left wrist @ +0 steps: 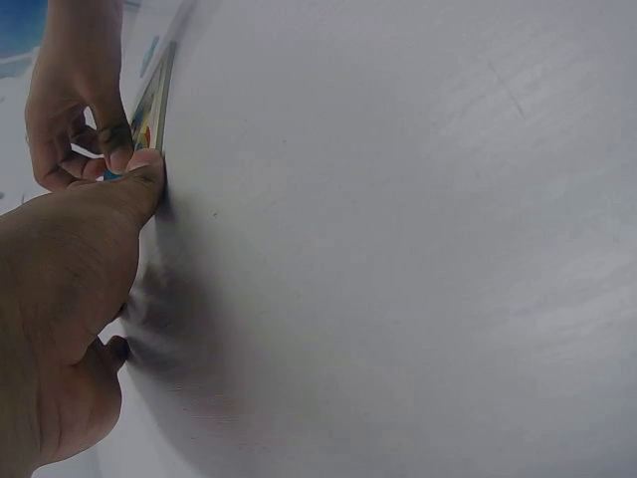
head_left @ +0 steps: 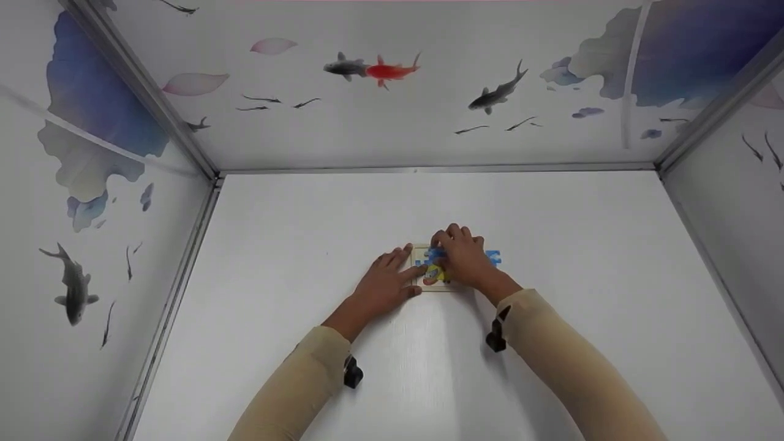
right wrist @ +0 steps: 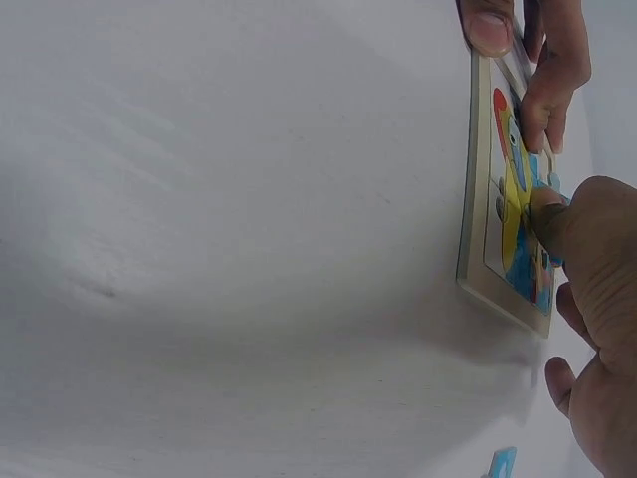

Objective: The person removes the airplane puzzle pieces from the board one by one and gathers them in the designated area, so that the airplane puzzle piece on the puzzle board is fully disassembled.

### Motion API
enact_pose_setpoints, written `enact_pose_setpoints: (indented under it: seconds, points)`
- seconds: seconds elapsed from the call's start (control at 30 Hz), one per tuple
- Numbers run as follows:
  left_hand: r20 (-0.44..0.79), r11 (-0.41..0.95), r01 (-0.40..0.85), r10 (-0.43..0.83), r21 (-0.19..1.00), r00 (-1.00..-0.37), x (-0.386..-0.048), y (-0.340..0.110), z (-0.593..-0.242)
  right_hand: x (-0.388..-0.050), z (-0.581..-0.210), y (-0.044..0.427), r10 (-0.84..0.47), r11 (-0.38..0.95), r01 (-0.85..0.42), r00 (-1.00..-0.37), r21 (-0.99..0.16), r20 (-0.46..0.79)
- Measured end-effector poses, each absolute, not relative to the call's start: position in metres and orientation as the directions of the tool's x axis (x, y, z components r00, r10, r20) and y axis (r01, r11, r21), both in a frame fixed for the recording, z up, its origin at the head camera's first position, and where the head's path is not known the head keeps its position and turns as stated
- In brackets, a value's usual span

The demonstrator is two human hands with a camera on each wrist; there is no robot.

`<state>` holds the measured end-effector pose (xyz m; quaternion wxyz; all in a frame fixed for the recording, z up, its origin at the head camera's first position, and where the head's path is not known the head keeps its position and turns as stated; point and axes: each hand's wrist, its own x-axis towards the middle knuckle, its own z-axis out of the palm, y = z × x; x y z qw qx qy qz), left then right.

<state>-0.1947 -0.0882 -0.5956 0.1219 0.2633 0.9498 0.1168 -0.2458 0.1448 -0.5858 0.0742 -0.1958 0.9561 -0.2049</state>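
Looks like piece-fitting to me: left hand (head_left: 384, 283), fingers spread, braces the wooden jigsaw tray (right wrist: 506, 299) on the counter (head_left: 404, 380), right hand (head_left: 463, 260) pinches a blue puzzle piece (head_left: 435, 253) over it, next probably needing tabs aligned and pressed flush.

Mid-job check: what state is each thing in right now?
Puzzle frame: flat on the table, only partly filled.
Left grip: fingers spread, touching the frame.
Right grip: fingers curled, apparently pinching a blue piece.
Loose piece: on the table, apart from the frame.
Sleeves: down to the wrists.
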Motion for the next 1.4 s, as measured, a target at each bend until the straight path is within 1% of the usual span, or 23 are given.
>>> enact_pose_setpoints:
  seconds: [0.3, 0.6, 1.1, 1.4]
  points:
    - [-0.173, 0.836, 0.470, 0.526, 0.283, -0.832, -0.195, -0.089, -0.596, -0.243, -0.583, 0.145, -0.421, 0.829, -0.359, -0.906, -0.429, -0.054]
    - [-0.172, 0.835, 0.476, 0.531, 0.276, -0.830, -0.196, -0.089, -0.597, -0.243, -0.582, 0.146, -0.437, 0.837, -0.376, -0.897, -0.397, -0.073]
    - [-0.177, 0.842, 0.463, 0.519, 0.278, -0.836, -0.194, -0.088, -0.597, -0.240, -0.586, 0.150, -0.469, 0.838, -0.445, -0.883, -0.316, -0.001]
    - [-0.181, 0.839, 0.458, 0.519, 0.293, -0.835, -0.194, -0.088, -0.596, -0.241, -0.584, 0.157, -0.476, 0.834, -0.448, -0.880, -0.323, -0.009]
